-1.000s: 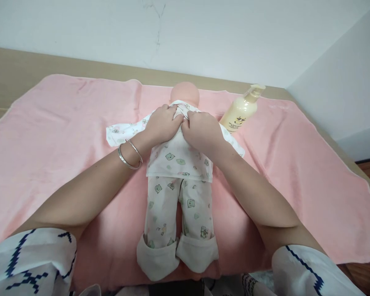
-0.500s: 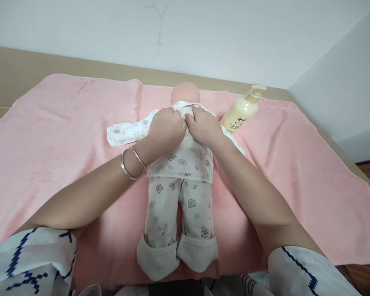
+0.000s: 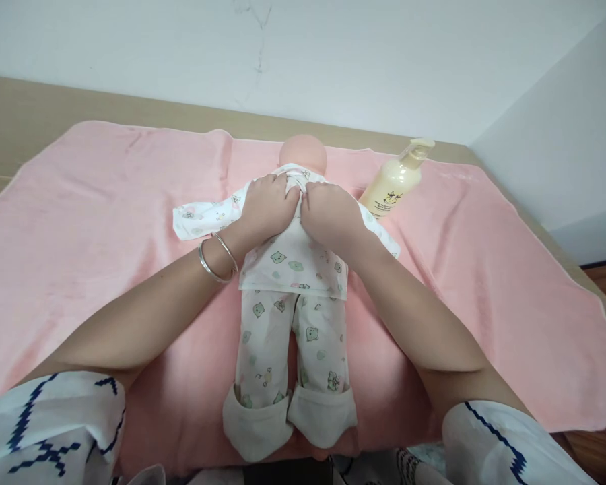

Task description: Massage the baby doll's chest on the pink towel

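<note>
A baby doll lies on a pink blanket, its bald head at the far end. It wears a white printed baby top and matching printed trousers with wide white turned-up cuffs. Near the neckline, my left hand, with two silver bangles at the wrist, is closed on cloth at the front of the top. My right hand grips the same front just beside it. Bunched fabric shows between the thumbs; whatever fastening lies under my fingers is hidden. Both sleeves spread outward.
A pale yellow pump bottle leans on the pink blanket to the right of the doll. Behind runs the wooden surface's edge, against a cracked white wall.
My right hand has turned slightly, its knuckles rolling over the cloth by the neckline. My left thumb has shifted a little. The doll and bottle have stayed in place.
</note>
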`<state>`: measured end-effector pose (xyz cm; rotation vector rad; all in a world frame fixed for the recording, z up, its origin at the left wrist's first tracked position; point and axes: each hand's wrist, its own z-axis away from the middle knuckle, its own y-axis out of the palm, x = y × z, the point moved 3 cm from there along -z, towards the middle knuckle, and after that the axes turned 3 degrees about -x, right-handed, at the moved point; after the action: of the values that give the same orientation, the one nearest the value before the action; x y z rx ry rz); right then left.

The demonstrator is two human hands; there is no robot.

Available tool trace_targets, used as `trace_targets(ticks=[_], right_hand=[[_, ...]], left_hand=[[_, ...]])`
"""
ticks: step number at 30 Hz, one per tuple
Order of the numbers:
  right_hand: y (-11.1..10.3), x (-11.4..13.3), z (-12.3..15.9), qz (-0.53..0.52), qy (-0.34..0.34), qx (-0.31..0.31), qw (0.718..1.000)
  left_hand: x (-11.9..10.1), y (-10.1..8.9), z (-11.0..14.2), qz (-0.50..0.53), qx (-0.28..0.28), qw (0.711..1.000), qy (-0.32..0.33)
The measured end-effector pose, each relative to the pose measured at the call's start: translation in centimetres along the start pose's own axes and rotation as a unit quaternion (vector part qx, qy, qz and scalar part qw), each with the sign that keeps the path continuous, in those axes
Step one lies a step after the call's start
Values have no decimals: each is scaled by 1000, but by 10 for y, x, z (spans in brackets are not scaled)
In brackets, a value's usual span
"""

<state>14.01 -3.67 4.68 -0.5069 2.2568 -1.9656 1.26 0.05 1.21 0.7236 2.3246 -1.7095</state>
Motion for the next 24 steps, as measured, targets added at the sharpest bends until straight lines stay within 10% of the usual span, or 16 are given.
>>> trace_targets(ticks=[24], right_hand=[[7, -20, -14, -91, 54, -43, 993]], left_hand=[[-20, -9, 17, -17, -17, 1000, 17]])
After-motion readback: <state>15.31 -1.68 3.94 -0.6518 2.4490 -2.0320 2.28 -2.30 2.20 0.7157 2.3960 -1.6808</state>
